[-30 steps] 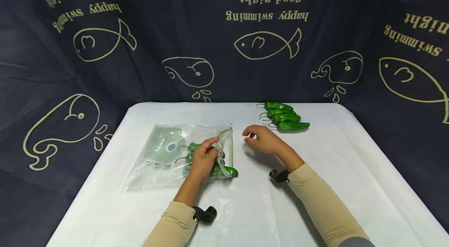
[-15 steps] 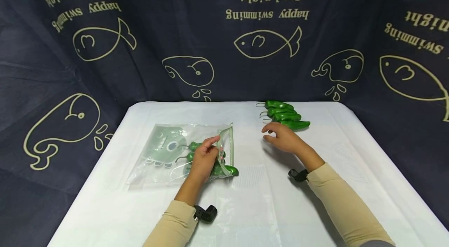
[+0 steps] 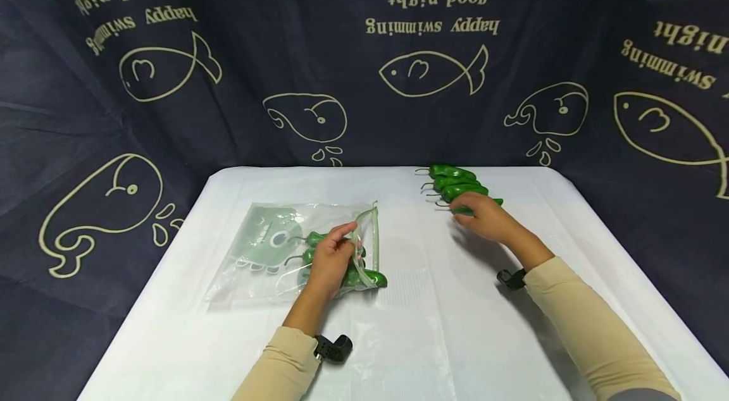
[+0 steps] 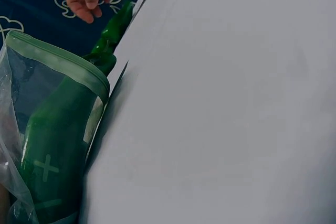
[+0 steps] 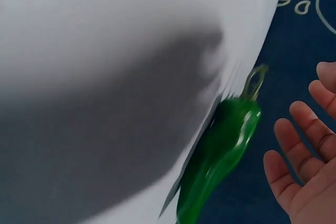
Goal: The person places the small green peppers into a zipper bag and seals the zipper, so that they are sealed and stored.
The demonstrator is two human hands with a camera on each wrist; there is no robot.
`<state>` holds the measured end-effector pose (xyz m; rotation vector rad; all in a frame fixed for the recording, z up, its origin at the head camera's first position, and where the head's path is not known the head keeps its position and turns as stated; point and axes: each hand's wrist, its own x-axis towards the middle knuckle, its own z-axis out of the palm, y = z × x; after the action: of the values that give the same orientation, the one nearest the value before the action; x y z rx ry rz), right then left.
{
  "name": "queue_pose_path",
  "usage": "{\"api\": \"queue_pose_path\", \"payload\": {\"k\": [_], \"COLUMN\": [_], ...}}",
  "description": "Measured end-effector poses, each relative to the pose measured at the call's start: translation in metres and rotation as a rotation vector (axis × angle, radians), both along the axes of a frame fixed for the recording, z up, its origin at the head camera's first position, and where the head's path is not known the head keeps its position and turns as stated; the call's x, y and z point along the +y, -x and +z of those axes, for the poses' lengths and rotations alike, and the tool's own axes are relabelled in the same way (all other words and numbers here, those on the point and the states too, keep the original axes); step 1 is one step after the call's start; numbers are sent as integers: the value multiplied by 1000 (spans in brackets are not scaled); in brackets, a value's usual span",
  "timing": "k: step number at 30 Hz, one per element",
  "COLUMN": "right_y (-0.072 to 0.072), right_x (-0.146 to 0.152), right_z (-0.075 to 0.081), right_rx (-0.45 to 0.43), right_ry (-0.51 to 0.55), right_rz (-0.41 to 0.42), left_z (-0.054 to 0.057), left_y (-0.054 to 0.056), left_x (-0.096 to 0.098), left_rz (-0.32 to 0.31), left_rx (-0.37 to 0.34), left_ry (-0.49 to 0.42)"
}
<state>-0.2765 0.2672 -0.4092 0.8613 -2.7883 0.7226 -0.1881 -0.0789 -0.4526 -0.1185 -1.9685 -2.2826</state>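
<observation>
On the left of the table, a clear zip bag [image 3: 233, 281] with a green printed monster lies flat with several green peppers [image 3: 373, 278] inside. One pepper's tip pokes out at the mouth. My left hand [image 3: 329, 265] grips the bag by its mouth edge, thumb and fingers at the rim. The left wrist view shows the green zip strip [image 4: 63, 64] standing up over a pepper [image 4: 58, 129]. My right hand [image 3: 486, 217] hovers over the nearest pepper [image 5: 220, 145] of a row at the back right. Its fingers are spread and apart from that pepper in the right wrist view.
Several more green peppers [image 3: 464, 190] lie side by side near the table's back edge. A dark curtain [image 3: 342, 21] with fish and whale drawings hangs behind and beside the white table [image 3: 398, 350].
My right hand has moved right, from near the bag's mouth to above the nearest pepper of the row. The left hand and the bag have stayed in place.
</observation>
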Motion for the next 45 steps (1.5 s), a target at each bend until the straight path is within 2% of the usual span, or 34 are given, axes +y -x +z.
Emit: {"api": "queue_pose_path", "payload": {"k": [9, 14, 21, 32, 40, 45], "right_y": [16, 22, 32, 33, 40, 43], "right_x": [26, 35, 42, 47, 45, 43], "right_z": [1, -3, -12, -19, -23, -26], "right_rx": [-40, -51, -127, -189, -182, -143], "right_ry": [-80, -71, -62, -77, -99, -105], "right_rz": [-67, -75, -109, -165, -128, -123], "left_z": [-1, 0, 2, 2, 0, 0], "left_y": [1, 0, 1, 1, 2, 3], "left_x": [-2, -2, -5, -3, -2, -2], "left_rz": [-4, -1, 2, -30, -8, 4], "left_rx": [-4, -25, -23, -53, -32, -14], "left_ry": [-5, -1, 35, 21, 23, 26]}}
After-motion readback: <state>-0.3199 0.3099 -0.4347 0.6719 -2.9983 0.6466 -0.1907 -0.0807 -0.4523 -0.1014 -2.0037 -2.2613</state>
